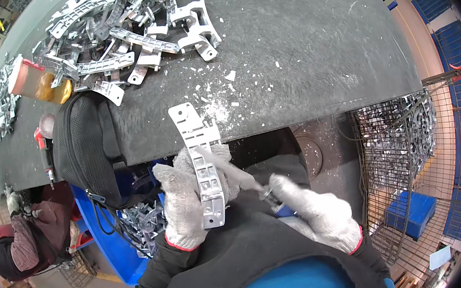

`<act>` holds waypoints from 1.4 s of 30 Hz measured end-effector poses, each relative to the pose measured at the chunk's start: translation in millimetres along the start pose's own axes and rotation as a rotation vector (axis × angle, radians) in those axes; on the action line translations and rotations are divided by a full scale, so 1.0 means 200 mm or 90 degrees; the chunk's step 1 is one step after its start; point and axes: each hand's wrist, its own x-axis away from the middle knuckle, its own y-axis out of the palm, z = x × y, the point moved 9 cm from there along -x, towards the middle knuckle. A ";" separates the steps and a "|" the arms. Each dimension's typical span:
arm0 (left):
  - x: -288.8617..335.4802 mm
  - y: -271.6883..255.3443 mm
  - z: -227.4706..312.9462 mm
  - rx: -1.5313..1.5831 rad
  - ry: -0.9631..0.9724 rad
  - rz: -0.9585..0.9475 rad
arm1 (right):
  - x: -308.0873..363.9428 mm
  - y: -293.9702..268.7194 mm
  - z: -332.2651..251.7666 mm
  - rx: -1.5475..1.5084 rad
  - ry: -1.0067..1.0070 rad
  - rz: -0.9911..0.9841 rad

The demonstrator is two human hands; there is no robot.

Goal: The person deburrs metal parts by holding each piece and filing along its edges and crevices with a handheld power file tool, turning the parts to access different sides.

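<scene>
A long, slightly curved silver metal bracket (209,188) with ribbed pockets stands upright before me, its top end by the table's edge. My left hand (182,207), in a pale knit glove with red trim, is closed around its middle from behind. In my gloved right hand (322,213), the fingers are wrapped round the blue handle of a flat file (234,170). Its grey blade is smeared by motion and crosses the bracket's upper middle. Part of the handle is hidden by the right glove.
On the dark table (309,36) lie a heap of metal brackets (114,37) and pale shavings. A black mesh bag (84,150), a plastic jar (38,81) and a red power tool (44,147) stand at left. A blue bin (117,255) sits below. At right is a wire cage (398,152); another person (29,238) works far left.
</scene>
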 end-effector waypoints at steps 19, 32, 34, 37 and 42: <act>0.06 0.05 0.06 -0.022 -0.043 0.124 | -0.15 -0.17 -0.07 0.382 -0.088 0.105; 0.06 -0.05 0.03 0.127 -0.105 0.312 | -0.09 -0.10 0.03 -0.080 -0.028 -0.075; 0.08 -0.10 0.01 0.073 -0.126 0.374 | -0.09 0.03 -0.02 -0.059 -0.012 -0.212; 0.08 -0.01 0.11 -0.110 -0.021 0.214 | -0.12 0.05 -0.04 -0.024 -0.047 -0.190; 0.18 -0.03 0.00 -0.181 -0.132 0.051 | -0.10 0.12 0.07 -0.031 -0.059 -0.264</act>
